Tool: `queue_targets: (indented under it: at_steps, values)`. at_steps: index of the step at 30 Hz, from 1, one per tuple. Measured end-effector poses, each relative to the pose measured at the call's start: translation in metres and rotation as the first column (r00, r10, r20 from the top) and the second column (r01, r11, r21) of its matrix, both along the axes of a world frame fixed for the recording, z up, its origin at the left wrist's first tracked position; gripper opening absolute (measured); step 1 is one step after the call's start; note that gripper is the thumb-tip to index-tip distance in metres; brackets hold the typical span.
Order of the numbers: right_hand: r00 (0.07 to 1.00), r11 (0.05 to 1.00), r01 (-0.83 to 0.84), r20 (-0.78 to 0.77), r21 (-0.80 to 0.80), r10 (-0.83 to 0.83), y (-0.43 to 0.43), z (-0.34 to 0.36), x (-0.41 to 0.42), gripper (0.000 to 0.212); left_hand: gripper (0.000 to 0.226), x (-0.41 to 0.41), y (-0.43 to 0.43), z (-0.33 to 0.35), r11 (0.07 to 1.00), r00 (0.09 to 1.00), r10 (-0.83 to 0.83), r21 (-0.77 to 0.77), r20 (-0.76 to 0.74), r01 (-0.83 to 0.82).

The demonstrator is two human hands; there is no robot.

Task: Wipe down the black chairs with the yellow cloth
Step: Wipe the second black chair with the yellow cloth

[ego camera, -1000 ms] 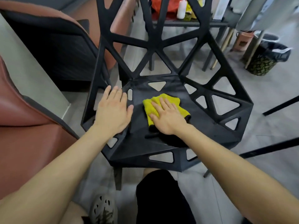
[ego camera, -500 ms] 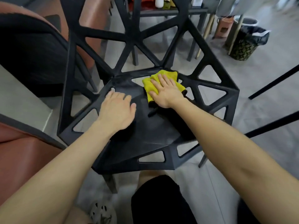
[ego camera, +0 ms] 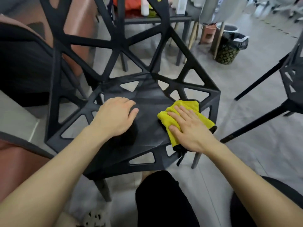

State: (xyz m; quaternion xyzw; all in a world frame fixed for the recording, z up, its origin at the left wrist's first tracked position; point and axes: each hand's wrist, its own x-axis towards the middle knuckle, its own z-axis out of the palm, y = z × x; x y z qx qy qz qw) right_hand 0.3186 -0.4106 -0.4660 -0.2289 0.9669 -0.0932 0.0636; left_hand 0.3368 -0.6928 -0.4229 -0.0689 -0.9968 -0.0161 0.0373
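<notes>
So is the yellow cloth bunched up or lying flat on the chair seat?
Flat, folded over. The yellow cloth lies pressed under the right hand's open palm at the seat's right edge, one corner hanging off.

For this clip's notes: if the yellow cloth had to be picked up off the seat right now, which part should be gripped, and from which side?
Probably the corner of the yellow cloth that lies beyond the fingertips of the right hand, approached from above at the far right. That corner lies bare and flat on the black chair seat, while the flat palm covers the middle. The near edge hangs over the rim.

Grey tiled floor [ego camera: 255,131], brown upholstered seats [ego camera: 77,20] at left, lined bin [ego camera: 229,46] (patterned sides) behind.
</notes>
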Motion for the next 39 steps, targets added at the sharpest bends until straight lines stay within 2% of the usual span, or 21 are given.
queue_targets:
  at_steps: [4,6,8,11,14,18,20,23,26,28,30,32,34,36,37,39]
  values:
    - [0.979,0.981,-0.187,0.088,0.054,0.182,-0.082,-0.005,-0.031,0.068,0.048,0.023,-0.034,0.008,0.995,0.997,0.071,-0.072,-0.040,-0.074]
    - [0.956,0.964,-0.266,0.131,0.018,0.261,-0.132,-0.009,-0.027,0.082,0.047,0.036,-0.056,0.013,0.980,0.990,0.122,-0.149,-0.073,-0.132]
    - [0.942,0.952,-0.305,0.136,-0.025,0.306,-0.169,-0.021,-0.024,0.096,0.045,0.048,-0.077,0.019,0.964,0.972,0.199,-0.152,-0.128,-0.217]
    - [0.955,0.957,-0.278,0.082,-0.081,0.285,-0.203,-0.035,-0.058,0.083,0.045,0.060,-0.098,0.029,0.927,0.912,0.360,-0.038,-0.196,-0.374]
    - [0.986,0.980,-0.166,-0.004,-0.114,0.167,-0.242,-0.037,-0.114,0.072,0.049,0.070,-0.100,0.034,0.851,0.826,0.520,0.049,-0.216,-0.523]
    - [0.990,0.974,-0.131,-0.073,-0.186,0.119,-0.277,-0.036,-0.143,0.066,0.019,0.081,-0.105,0.031,0.692,0.698,0.716,0.136,-0.008,-0.709]
    - [0.979,0.937,-0.202,-0.038,-0.284,0.199,-0.278,-0.030,-0.130,0.063,0.020,0.084,-0.110,0.028,0.689,0.698,0.716,0.142,0.011,-0.710]
    - [0.924,0.814,-0.340,-0.005,-0.471,0.383,-0.270,-0.034,-0.067,0.063,0.021,0.087,-0.114,0.027,0.683,0.694,0.720,0.190,-0.009,-0.705]
    - [0.833,0.735,-0.483,0.010,-0.476,0.553,-0.246,-0.037,-0.056,0.058,0.023,0.090,-0.121,0.024,0.679,0.699,0.716,0.223,0.010,-0.699]
    - [0.884,0.809,-0.428,0.001,-0.403,0.468,-0.242,-0.028,-0.093,0.056,0.033,0.093,-0.123,0.023,0.679,0.704,0.710,0.264,0.003,-0.685]
    - [0.956,0.899,-0.263,0.031,-0.349,0.292,-0.253,-0.011,-0.120,0.057,0.039,0.093,-0.124,0.024,0.667,0.706,0.708,0.338,-0.011,-0.664]
    - [0.958,0.880,-0.234,0.054,-0.414,0.280,-0.274,-0.015,-0.096,0.057,0.044,0.093,-0.125,0.025,0.649,0.698,0.716,0.376,-0.007,-0.662]
    - [0.907,0.792,-0.348,0.032,-0.501,0.420,-0.269,-0.033,-0.051,0.057,0.050,0.092,-0.129,0.025,0.632,0.690,0.724,0.383,0.021,-0.674]
    - [0.823,0.695,-0.499,-0.031,-0.518,0.568,-0.243,-0.040,-0.040,0.053,0.048,0.090,-0.135,0.026,0.623,0.696,0.717,0.406,0.044,-0.668]
    - [0.811,0.692,-0.516,-0.026,-0.505,0.585,-0.237,-0.032,-0.050,0.050,0.046,0.089,-0.137,0.026,0.623,0.702,0.710,0.417,0.053,-0.661]
    - [0.894,0.774,-0.381,0.010,-0.506,0.447,-0.246,-0.015,-0.077,0.043,0.041,0.090,-0.141,0.027,0.613,0.716,0.694,0.456,0.082,-0.646]
